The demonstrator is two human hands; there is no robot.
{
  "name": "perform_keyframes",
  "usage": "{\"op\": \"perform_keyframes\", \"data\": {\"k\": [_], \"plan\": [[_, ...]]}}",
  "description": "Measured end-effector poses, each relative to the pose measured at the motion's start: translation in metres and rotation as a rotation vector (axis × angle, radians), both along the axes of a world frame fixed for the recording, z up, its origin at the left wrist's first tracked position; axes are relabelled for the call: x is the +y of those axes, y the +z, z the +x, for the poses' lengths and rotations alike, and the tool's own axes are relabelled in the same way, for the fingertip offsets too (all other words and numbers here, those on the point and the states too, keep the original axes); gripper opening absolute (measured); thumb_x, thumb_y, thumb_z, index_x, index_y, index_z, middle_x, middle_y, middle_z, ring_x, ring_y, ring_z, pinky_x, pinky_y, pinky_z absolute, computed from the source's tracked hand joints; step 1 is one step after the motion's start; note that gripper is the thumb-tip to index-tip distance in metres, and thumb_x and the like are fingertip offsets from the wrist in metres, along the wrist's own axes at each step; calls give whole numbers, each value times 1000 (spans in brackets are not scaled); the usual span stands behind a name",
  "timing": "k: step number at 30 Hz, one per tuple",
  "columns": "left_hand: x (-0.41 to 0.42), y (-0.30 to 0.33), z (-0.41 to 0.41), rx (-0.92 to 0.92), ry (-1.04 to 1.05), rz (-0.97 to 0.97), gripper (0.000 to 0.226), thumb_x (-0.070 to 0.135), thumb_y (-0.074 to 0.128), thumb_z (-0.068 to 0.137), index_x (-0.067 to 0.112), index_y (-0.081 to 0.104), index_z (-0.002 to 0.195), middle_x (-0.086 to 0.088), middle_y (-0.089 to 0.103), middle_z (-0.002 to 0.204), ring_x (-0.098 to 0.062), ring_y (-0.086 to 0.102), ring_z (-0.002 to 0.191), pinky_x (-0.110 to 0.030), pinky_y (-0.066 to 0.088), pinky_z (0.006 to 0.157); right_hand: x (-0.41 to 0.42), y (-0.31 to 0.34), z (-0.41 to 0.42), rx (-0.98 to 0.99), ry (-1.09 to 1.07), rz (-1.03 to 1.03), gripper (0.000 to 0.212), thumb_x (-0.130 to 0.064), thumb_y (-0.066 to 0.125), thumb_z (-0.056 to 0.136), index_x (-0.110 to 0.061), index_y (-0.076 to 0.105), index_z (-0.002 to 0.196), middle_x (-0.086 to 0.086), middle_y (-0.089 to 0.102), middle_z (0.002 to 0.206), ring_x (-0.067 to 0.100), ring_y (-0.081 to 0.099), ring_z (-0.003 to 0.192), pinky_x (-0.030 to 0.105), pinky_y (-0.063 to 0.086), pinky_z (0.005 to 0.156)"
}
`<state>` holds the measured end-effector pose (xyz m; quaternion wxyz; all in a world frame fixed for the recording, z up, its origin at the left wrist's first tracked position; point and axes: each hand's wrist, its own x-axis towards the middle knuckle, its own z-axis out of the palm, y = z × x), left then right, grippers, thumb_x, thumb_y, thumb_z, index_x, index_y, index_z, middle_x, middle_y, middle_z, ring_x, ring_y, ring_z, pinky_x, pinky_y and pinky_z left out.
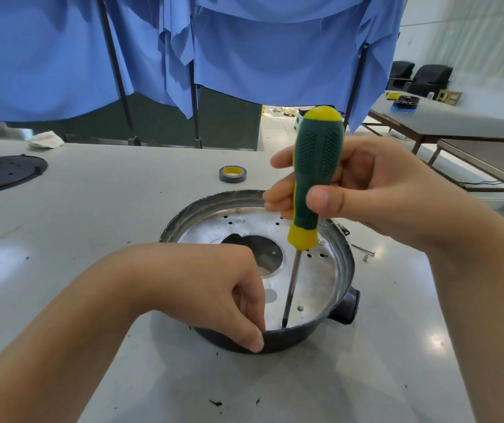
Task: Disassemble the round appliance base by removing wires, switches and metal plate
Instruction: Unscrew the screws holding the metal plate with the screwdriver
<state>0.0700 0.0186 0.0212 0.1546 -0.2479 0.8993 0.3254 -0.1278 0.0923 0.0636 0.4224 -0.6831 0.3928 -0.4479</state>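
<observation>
Round appliance base (275,340) sits on the grey table (92,227), its metal plate (311,279) still seated inside. Left hand (214,288) pinches the rim at seven o'clock; right hand (363,190) is clamped round a green-and-yellow screwdriver (317,166), tip on a screw at six o'clock. Loose screws (363,253) lie at three o'clock, so some fasteners seem out; no wires show. Tape roll (232,174) at twelve o'clock stands well apart, leaving room.
</observation>
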Motion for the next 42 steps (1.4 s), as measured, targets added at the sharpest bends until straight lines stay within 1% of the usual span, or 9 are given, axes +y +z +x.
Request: {"op": "perform_keyframes", "data": {"k": [6,9,13,16,22,25,33,39,42], "plan": [[-1,0,-1,-8,-12,-3,14,51,73,78,42,73,89,23,70,79,7,63,76,-8,47,62,0,-1,-3,-5,89,34,43,-11,58,83,-8,49,125,16,68,118,29,65,112,36,52,92],[-2,0,-1,-16,-5,-8,16,54,73,76,44,72,88,26,69,77,9,62,75,-6,44,59,-3,-4,-1,17,23,30,34,-10,54,87,-8,47,120,14,70,113,26,67,108,33,54,91],[-2,1,1,11,13,-40,31,71,69,67,52,69,91,25,68,84,6,63,81,-19,52,71,-3,-2,0,45,-63,-36,34,-14,64,79,-13,57,112,-5,72,99,13,68,101,26,53,85],[-2,3,-4,231,69,-23,42,73,65,69,46,69,100,22,70,93,-1,66,87,-32,57,82,2,3,2,72,-77,-82,38,-21,69,71,-19,62,109,-13,71,95,4,66,95,21,52,79],[-2,4,-11,747,196,206,40,57,68,70,43,69,107,10,74,104,-11,69,102,-38,53,92,3,1,1,121,-143,-127,33,-13,69,75,-17,65,108,8,70,102,22,66,92,41,58,82],[0,-7,-18,882,272,343,32,46,73,71,36,73,101,8,76,100,-13,71,98,-36,56,91,4,2,-1,142,-147,-129,31,-9,66,78,-16,64,108,6,71,102,28,67,89,33,59,80],[-1,-18,-24,928,324,555,29,38,75,77,29,74,105,2,75,107,-18,71,100,-29,56,88,2,3,-9,177,-159,-110,44,-8,64,81,-21,56,122,7,70,108,20,68,103,29,56,84],[3,-15,-26,1001,354,456,34,40,73,66,28,75,98,3,77,96,-14,73,93,-20,56,79,5,4,-8,148,-151,-106,44,-9,67,81,-15,56,122,1,72,106,19,67,106,31,55,88],[4,-15,-27,1005,386,352,26,32,77,67,26,74,93,-2,77,93,-20,73,91,-30,58,84,9,7,-7,208,-170,-97,45,-7,65,78,-15,57,122,-4,71,106,12,67,105,24,55,83]]}}
